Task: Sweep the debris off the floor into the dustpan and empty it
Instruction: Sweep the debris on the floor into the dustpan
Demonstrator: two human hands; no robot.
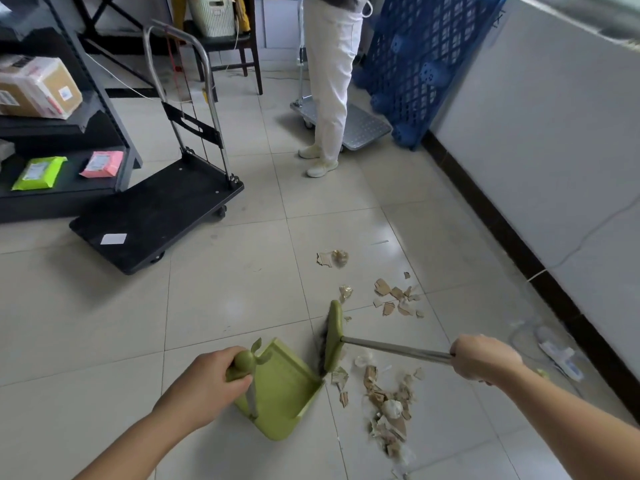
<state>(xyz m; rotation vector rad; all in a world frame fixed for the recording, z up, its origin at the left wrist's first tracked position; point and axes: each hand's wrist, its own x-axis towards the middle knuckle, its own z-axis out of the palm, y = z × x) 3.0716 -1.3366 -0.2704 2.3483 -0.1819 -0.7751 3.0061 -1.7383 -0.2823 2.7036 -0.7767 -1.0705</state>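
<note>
A green dustpan (287, 393) stands on the tiled floor with its open side toward the right. My left hand (204, 386) grips the green knob at the top of its upright handle. My right hand (485, 356) grips the metal shaft of a green broom (333, 337), whose head sits just off the pan's front right corner. Torn cardboard and paper debris lies in a pile (389, 407) right of the pan. More scraps (394, 297) lie beyond the broom head, and two stray pieces (331, 258) lie farther off.
A black platform cart (156, 216) stands to the left in front of a dark shelf (62, 140) with parcels. A person in white trousers (330, 81) stands ahead by a grey cart. A blue pallet (415, 64) leans on the white wall on the right.
</note>
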